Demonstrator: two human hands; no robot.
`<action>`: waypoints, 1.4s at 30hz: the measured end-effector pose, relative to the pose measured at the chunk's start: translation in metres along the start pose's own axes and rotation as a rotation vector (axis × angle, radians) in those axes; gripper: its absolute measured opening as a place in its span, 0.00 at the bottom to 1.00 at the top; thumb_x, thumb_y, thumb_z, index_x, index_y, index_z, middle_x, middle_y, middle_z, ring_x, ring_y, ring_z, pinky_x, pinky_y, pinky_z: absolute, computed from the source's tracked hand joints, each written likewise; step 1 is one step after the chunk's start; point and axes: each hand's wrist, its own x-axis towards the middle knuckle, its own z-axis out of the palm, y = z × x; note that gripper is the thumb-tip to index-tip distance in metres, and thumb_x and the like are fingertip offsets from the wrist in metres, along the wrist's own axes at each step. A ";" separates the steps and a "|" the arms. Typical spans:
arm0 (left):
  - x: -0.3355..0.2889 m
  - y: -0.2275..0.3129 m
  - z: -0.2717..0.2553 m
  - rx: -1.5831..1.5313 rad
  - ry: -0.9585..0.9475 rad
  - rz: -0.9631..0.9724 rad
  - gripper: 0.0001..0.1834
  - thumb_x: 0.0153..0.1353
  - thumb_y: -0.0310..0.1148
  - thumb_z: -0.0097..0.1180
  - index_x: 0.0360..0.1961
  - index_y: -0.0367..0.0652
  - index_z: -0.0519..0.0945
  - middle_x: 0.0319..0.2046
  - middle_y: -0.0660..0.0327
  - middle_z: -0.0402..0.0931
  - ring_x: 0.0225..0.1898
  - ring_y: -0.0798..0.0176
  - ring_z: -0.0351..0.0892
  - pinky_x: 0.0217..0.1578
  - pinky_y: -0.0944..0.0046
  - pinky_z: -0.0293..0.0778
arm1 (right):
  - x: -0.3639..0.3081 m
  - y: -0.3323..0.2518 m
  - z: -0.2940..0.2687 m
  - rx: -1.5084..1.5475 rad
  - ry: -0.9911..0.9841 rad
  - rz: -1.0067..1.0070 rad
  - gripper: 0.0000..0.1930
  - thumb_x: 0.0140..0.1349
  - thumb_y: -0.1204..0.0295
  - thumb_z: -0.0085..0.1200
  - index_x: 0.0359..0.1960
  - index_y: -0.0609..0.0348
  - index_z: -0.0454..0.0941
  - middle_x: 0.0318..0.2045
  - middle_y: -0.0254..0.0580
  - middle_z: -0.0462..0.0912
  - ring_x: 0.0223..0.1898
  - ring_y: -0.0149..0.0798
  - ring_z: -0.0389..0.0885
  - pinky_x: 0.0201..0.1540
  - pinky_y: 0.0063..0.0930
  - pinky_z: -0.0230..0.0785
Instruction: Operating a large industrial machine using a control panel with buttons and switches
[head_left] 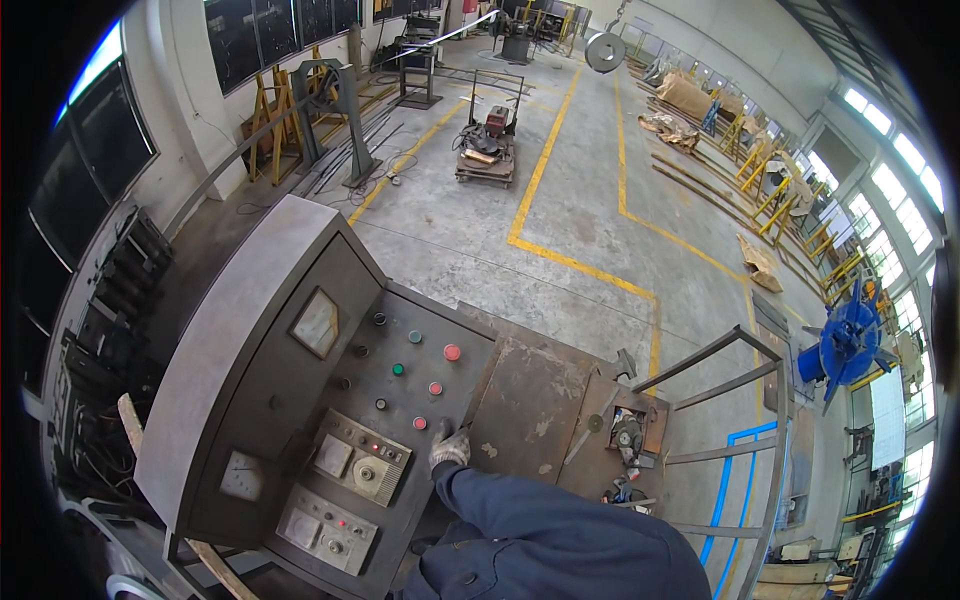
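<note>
Head view: the gloved right hand (449, 450) is resting at the right side of the grey control console (290, 400), one digit pointing forward beside the nearest red push button (420, 423). Contact between digit and button cannot be confirmed. The other fingers are not showing clearly, so whether the hand is spreading or closing on anything cannot be told. The left hand is not showing.

The step in hand appears to be operating or attending the push buttons. For good practice, the operator should be steadying the wrist on the console, pressing one cap squarely with a single fingertip, and keeping the navy sleeve (570, 510) off neighbouring controls.

Forward of the grip, a second red button (435, 388) and a larger red button (452, 352) are standing in line, with a green button (398, 369) lying forward-left. Left of the grip, a control module (365, 460) is showing a round dial knob. Right of the grip, a worn metal plate (530, 400) is extending toward a tool recess (655, 428). Far forward, a wheeled cart (488, 160) is standing on the floor.
</note>
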 end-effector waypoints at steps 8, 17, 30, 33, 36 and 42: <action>-0.013 0.008 -0.016 -0.033 -0.023 -0.021 0.60 0.43 0.70 0.72 0.70 0.42 0.66 0.46 0.48 0.84 0.42 0.42 0.87 0.39 0.44 0.84 | -0.004 -0.005 -0.006 0.016 0.004 -0.003 0.32 0.70 0.48 0.52 0.52 0.74 0.74 0.46 0.75 0.81 0.51 0.71 0.80 0.54 0.53 0.73; -0.013 0.011 -0.018 -0.034 -0.033 -0.030 0.61 0.43 0.70 0.72 0.70 0.42 0.67 0.46 0.48 0.84 0.42 0.42 0.87 0.39 0.44 0.84 | -0.004 -0.003 -0.002 0.022 0.054 -0.038 0.30 0.70 0.49 0.52 0.50 0.72 0.76 0.45 0.76 0.82 0.50 0.71 0.80 0.53 0.53 0.73; -0.016 0.015 -0.027 -0.042 -0.053 -0.036 0.61 0.42 0.71 0.72 0.70 0.42 0.67 0.45 0.49 0.84 0.41 0.42 0.88 0.39 0.44 0.84 | -0.003 -0.006 -0.006 0.025 0.006 0.026 0.32 0.68 0.48 0.54 0.54 0.72 0.74 0.48 0.74 0.81 0.53 0.69 0.80 0.55 0.51 0.74; -0.015 0.016 -0.029 -0.046 -0.071 -0.052 0.60 0.42 0.71 0.72 0.69 0.41 0.67 0.45 0.49 0.84 0.41 0.42 0.88 0.39 0.45 0.84 | -0.003 -0.006 -0.006 0.020 0.012 0.014 0.34 0.69 0.47 0.53 0.55 0.73 0.73 0.49 0.75 0.81 0.54 0.68 0.80 0.57 0.51 0.73; -0.013 0.017 -0.031 -0.028 -0.088 -0.069 0.61 0.42 0.71 0.72 0.69 0.41 0.68 0.44 0.49 0.84 0.40 0.42 0.88 0.38 0.45 0.84 | -0.004 -0.010 -0.009 -0.003 0.007 0.005 0.35 0.69 0.46 0.52 0.56 0.74 0.73 0.51 0.75 0.80 0.55 0.68 0.79 0.58 0.51 0.72; 0.001 -0.023 0.019 -0.417 0.401 0.457 0.61 0.42 0.71 0.72 0.69 0.41 0.67 0.43 0.50 0.84 0.39 0.43 0.87 0.37 0.45 0.83 | -0.002 -0.005 -0.008 -0.011 -0.014 0.019 0.36 0.70 0.44 0.50 0.56 0.74 0.74 0.53 0.76 0.79 0.56 0.68 0.79 0.60 0.50 0.72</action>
